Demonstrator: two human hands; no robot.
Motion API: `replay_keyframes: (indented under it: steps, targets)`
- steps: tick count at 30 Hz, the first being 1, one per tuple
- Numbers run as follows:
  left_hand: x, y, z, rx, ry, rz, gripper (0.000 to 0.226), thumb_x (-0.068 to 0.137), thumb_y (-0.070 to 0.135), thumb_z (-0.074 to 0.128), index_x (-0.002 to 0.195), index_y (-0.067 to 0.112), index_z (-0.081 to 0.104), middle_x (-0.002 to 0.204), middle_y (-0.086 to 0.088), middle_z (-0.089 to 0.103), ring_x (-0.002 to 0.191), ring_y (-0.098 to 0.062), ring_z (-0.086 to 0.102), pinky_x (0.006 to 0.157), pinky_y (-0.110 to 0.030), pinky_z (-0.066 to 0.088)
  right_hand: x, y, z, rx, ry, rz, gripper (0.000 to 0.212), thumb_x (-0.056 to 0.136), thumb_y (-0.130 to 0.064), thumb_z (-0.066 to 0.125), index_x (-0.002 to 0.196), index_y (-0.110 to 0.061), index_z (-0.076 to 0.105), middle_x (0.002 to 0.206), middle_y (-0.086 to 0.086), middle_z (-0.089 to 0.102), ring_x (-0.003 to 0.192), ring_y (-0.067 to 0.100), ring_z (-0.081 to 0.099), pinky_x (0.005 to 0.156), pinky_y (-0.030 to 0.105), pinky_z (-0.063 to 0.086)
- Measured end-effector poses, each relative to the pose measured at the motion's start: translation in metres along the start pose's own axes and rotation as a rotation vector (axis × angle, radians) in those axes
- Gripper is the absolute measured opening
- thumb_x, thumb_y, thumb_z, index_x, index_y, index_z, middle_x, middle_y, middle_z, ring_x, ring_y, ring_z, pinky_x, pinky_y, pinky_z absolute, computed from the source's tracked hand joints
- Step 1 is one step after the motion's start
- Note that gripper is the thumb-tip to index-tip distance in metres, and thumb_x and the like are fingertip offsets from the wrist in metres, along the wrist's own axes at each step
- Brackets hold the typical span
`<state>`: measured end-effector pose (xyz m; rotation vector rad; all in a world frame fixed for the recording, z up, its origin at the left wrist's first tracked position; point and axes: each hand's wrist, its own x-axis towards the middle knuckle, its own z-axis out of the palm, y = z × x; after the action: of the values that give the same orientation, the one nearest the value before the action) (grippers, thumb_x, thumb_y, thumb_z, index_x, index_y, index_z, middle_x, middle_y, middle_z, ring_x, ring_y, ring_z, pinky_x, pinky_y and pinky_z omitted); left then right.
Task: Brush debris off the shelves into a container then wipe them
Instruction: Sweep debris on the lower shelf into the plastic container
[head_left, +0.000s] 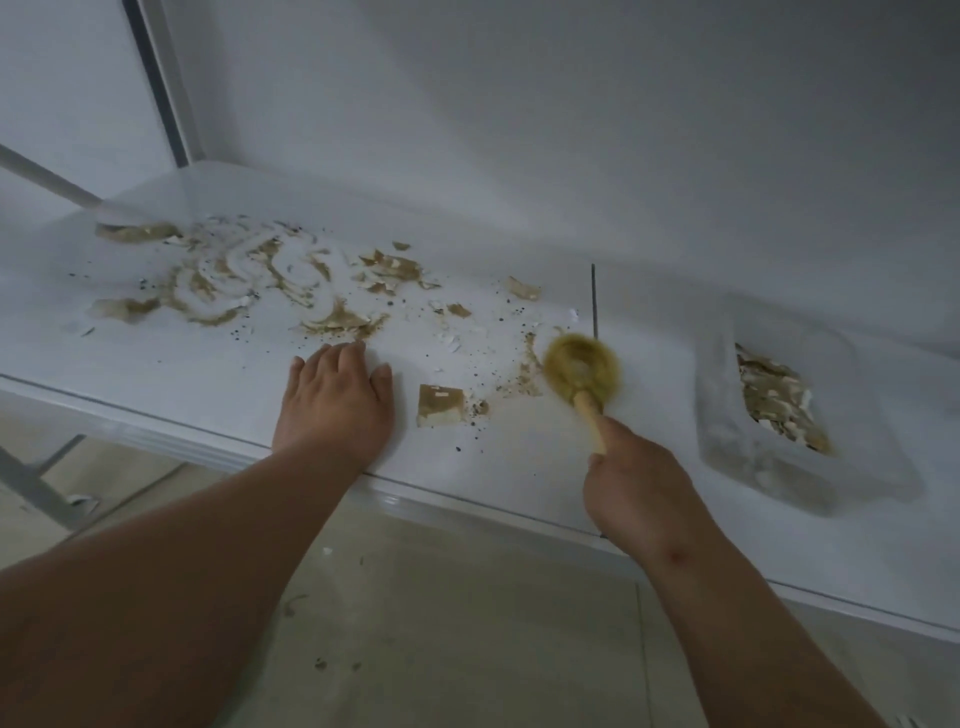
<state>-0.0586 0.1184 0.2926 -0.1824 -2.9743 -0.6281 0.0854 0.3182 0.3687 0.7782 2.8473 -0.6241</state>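
Note:
A white shelf (156, 358) carries brown and white debris (270, 280) smeared across its left and middle. My right hand (639, 483) grips the wooden handle of a round yellow-bristled brush (582, 369), whose head is down on the shelf among crumbs. My left hand (335, 400) lies flat on the shelf near its front edge, fingers straight. A square brown scrap (440, 405) lies between the two hands. To the right sits a clear plastic container (727, 457) with debris inside.
A white back wall (571, 130) rises behind the shelf. A white rod (47, 182) reaches onto the shelf at far left. A thin dark slot (594, 301) marks the shelf behind the brush. Below the front edge lies a beige floor (467, 623) with a few crumbs.

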Motion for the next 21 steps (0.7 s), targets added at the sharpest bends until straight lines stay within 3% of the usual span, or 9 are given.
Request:
replay_keyframes:
  steps: [4,7,10,12,18,21]
  targets:
    - [-0.003,0.0,0.001,0.001,0.025,-0.021,0.057,0.099,0.043,0.018,0.147,0.013,0.028,0.152,-0.008,0.032,0.144,-0.022,0.02,0.121,-0.039,0.003,-0.025,-0.02,0.013,0.047,-0.039,-0.168,0.054,0.1,-0.021,0.039,0.145,-0.049,0.027,0.083,-0.011,0.055,0.073,0.008,0.057,0.063,0.026,0.046]
    - [-0.005,0.001,0.001,0.006,0.041,-0.02,0.06,0.099,0.044,0.015,0.148,0.012,0.025,0.155,-0.007,0.026,0.146,-0.02,0.014,0.121,-0.039,0.001,-0.016,-0.015,0.006,0.113,0.068,-0.098,0.032,0.1,-0.025,0.04,0.129,-0.037,0.043,0.085,-0.007,0.057,0.072,0.013,0.058,0.06,0.031,0.044]
    - [-0.004,0.001,0.003,0.008,0.031,-0.021,0.062,0.099,0.045,0.013,0.15,0.012,0.021,0.158,-0.006,0.021,0.147,-0.019,0.007,0.121,-0.037,-0.001,0.017,-0.004,-0.006,0.059,0.183,0.086,0.027,0.098,-0.02,0.039,0.125,-0.023,0.042,0.085,-0.001,0.055,0.075,0.021,0.057,0.061,0.033,0.04]
    - [-0.002,0.0,0.003,0.013,0.024,-0.03,0.063,0.098,0.046,0.012,0.151,0.012,0.02,0.158,-0.006,0.019,0.148,-0.019,0.006,0.121,-0.038,-0.001,0.031,-0.003,-0.006,0.018,0.162,0.136,0.033,0.096,-0.017,0.038,0.128,-0.021,0.043,0.084,0.0,0.053,0.075,0.021,0.054,0.059,0.032,0.037]
    - [-0.004,0.001,0.002,0.04,0.004,-0.047,0.064,0.098,0.048,0.009,0.151,0.013,0.017,0.159,-0.005,0.015,0.148,-0.018,0.003,0.121,-0.036,-0.002,0.001,-0.027,0.01,0.052,-0.01,-0.127,0.028,0.098,-0.023,0.04,0.123,-0.032,0.046,0.085,-0.007,0.056,0.071,0.013,0.057,0.056,0.029,0.04]
    - [-0.005,0.003,0.001,0.041,0.008,-0.069,0.066,0.098,0.048,0.008,0.152,0.012,0.015,0.16,-0.005,0.013,0.148,-0.018,0.001,0.121,-0.036,-0.003,0.014,-0.019,-0.005,0.106,0.092,-0.109,0.017,0.099,-0.025,0.04,0.116,-0.027,0.042,0.084,-0.005,0.055,0.069,0.013,0.057,0.054,0.029,0.041]
